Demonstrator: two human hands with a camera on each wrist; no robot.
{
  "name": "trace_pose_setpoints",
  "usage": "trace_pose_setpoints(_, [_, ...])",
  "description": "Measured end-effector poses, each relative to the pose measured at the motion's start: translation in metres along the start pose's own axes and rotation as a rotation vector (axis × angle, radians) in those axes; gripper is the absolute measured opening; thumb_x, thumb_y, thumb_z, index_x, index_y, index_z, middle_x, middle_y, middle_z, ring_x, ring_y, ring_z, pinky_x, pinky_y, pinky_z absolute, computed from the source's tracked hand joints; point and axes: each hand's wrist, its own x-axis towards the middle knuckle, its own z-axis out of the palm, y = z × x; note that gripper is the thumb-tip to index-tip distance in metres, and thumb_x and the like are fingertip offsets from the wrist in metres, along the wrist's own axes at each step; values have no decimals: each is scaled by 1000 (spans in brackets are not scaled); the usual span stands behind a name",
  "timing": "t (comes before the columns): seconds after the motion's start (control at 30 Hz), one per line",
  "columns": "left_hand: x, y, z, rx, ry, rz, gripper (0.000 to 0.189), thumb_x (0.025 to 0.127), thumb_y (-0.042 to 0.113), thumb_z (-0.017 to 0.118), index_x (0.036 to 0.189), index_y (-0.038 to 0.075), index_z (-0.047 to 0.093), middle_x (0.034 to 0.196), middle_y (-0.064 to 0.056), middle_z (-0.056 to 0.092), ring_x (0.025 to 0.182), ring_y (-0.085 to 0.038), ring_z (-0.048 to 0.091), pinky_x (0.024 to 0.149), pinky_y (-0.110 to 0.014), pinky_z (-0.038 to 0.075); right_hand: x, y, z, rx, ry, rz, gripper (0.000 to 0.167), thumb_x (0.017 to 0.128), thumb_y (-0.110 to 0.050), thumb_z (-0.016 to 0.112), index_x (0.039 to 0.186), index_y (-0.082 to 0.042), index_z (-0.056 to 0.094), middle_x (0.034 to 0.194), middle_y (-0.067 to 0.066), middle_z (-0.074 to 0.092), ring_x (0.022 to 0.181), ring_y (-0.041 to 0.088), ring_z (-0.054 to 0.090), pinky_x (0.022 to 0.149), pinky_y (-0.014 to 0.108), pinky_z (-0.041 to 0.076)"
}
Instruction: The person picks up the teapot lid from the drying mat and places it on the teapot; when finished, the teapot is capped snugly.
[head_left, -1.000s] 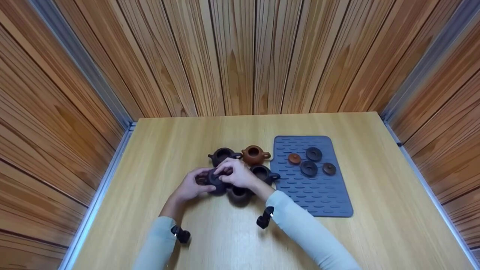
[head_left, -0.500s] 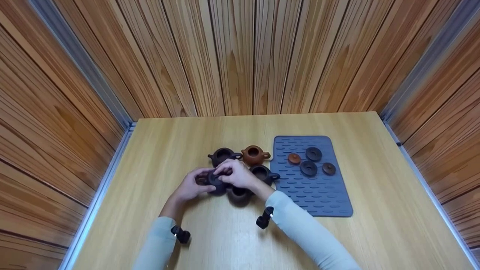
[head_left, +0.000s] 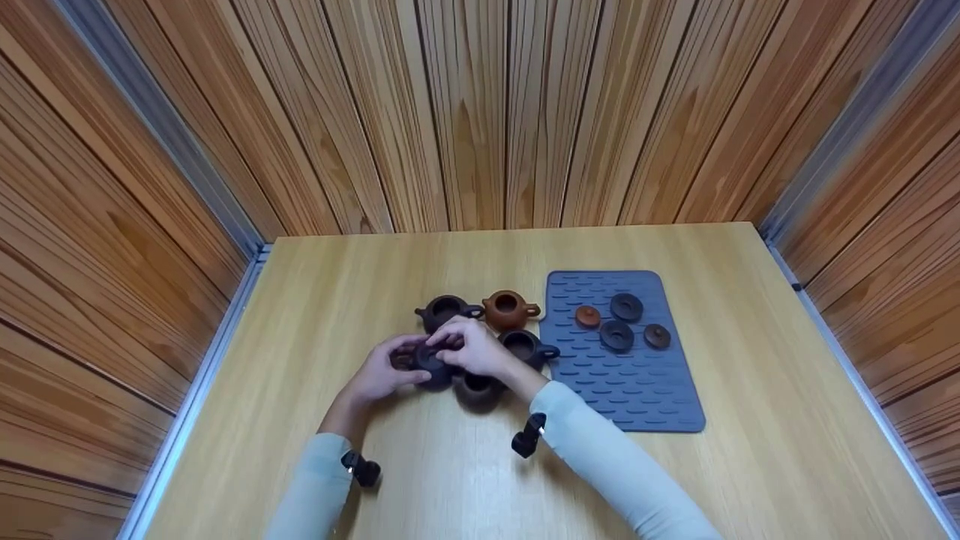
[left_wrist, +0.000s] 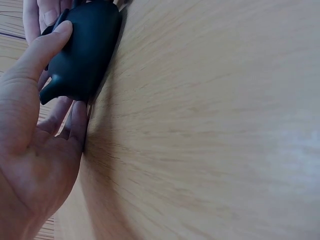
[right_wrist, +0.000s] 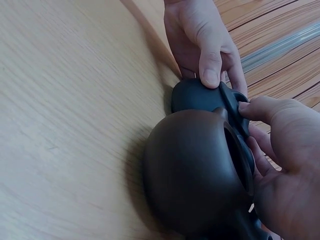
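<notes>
A small black teapot (left_wrist: pixel 85 55) stands on the table at the left of a cluster of teapots. My left hand (head_left: pixel 381 372) grips its body around the spout, thumb on the near side and fingers on the far side. On top of this teapot sits a black lid (right_wrist: pixel 232 104). My right hand (head_left: pixel 478 349) reaches over from the right and pinches the lid at its knob. Right beside them is a lidless dark brown teapot (right_wrist: pixel 182 170), below my right hand in the head view.
More lidless teapots stand close by: a black one (head_left: pixel 438 322) behind, a reddish-brown one (head_left: pixel 496 318), and a dark one (head_left: pixel 524 361) at the right. A grey mat (head_left: pixel 637 397) bears a reddish lid (head_left: pixel 588 316), two black lids (head_left: pixel 627 298) and a brown lid (head_left: pixel 658 330).
</notes>
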Motion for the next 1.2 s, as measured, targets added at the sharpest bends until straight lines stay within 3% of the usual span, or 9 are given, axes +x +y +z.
trace_pose_setpoints(0.17, [4,-21,-4,-31,-8,117,63,93,19,94,150,6,70,144,-19,74,127,-22,72,108,-28,55,0,0,0,-22,7,2,26,98,-1,80,123,-5,85,127,19,78,118,31,76,105,39,63])
trace_pose_setpoints(0.27, [9,-32,-6,-10,1,111,63,92,23,96,149,13,72,143,-11,76,128,-18,71,108,-28,55,0,0,0,-29,14,0,27,98,-1,80,124,-5,84,128,19,78,120,32,75,106,42,63])
trace_pose_setpoints(0.37, [9,-27,-5,19,5,62,63,93,19,95,151,12,71,146,-13,73,133,-23,69,114,-34,54,0,-1,0,-32,18,-1,27,98,-1,80,124,-5,84,129,20,78,122,33,74,107,44,63])
trace_pose_setpoints(0.5, [1,-2,-2,17,1,-14,66,94,14,93,153,5,67,152,-23,68,142,-35,64,124,-47,48,0,-1,1,-30,18,9,28,98,-1,80,126,-4,83,130,20,78,122,34,74,107,45,63])
trace_pose_setpoints(0.57, [0,-1,-1,13,7,-15,65,94,13,93,153,5,68,152,-22,68,142,-33,64,125,-46,47,0,-1,1,-30,17,14,29,98,-1,80,126,-4,83,131,20,78,121,34,75,107,45,63])
trace_pose_setpoints(0.7, [0,-7,-1,33,27,40,62,93,20,95,149,10,72,145,-14,74,133,-20,69,115,-31,51,-1,-2,-1,-21,13,18,29,98,-2,80,127,-4,83,131,20,78,121,35,76,107,45,64])
trace_pose_setpoints(0.8, [1,-8,-1,23,12,63,64,92,21,95,149,7,71,145,-16,75,130,-19,71,111,-26,53,-2,-5,-6,-12,20,3,28,98,-3,81,126,-3,83,128,23,78,120,38,77,107,48,64])
trace_pose_setpoints(1.03, [0,2,0,7,4,-39,64,95,5,90,154,0,65,155,-27,67,140,-35,66,116,-32,51,-2,-7,-17,58,16,-6,29,99,-4,82,126,3,81,127,30,75,120,46,77,106,46,66])
trace_pose_setpoints(1.2, [1,3,0,24,-3,-44,64,95,2,88,154,-1,65,157,-26,66,143,-38,64,119,-34,50,-6,-7,-26,80,12,9,29,100,-5,82,128,4,80,126,29,77,120,43,77,106,43,66])
